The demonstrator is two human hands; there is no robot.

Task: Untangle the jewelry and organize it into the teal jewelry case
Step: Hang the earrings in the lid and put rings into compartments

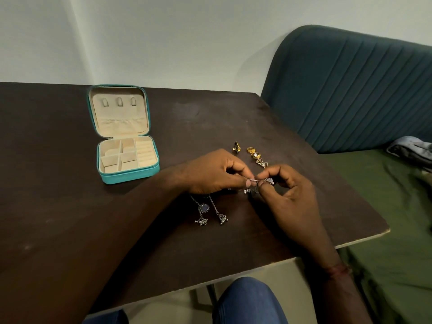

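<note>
A silver chain with small bell charms (254, 180) is stretched between my two hands above the dark table. My left hand (215, 173) pinches one end and my right hand (289, 190) pinches the other. More of the silver jewelry (208, 212) trails from under my left hand onto the table, with a round pendant and two bell clusters. The teal jewelry case (127, 177) lies open at the left, its beige compartments holding nothing. Gold rings and earrings (256, 155) lie just beyond my hands.
The dark brown table (70, 206) ends at a pale front edge near my knees. A teal upholstered bench back (350, 90) and green seat (385, 206) stand to the right, with a grey cloth (411, 148) on the seat.
</note>
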